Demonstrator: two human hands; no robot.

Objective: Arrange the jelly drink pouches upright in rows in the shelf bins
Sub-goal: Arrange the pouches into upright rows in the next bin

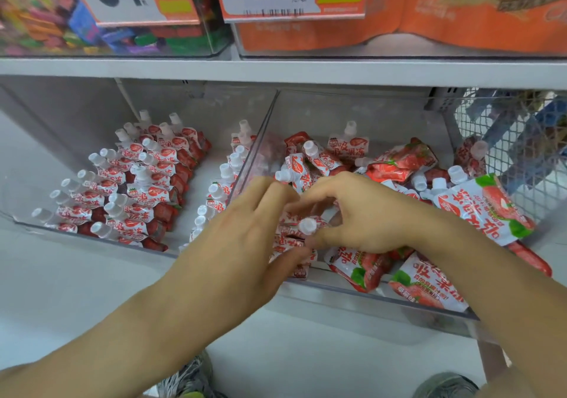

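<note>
In the left bin, the pouches stand in tidy rows, long axes tipped back, white caps pointing up and toward the camera's left. A third row runs along the clear divider. In the right bin, the loose pouches lie jumbled, caps aimed every way; a big one leans on the right wall, cap up-left, and two more lie flat at the front lip.

The pouches are glossy, soft foil, white above and strawberry red below, with stubby ribbed plastic caps. Both bins are clear hard plastic with straight walls.

Both hands meet over the near left corner of the right bin. The right hand curls palm-down, thumb and fingers pinched on a small pouch whose cap points toward the camera. The left hand reaches in from below, fingers bent round a stack of pouches beneath it, gripping them
</note>
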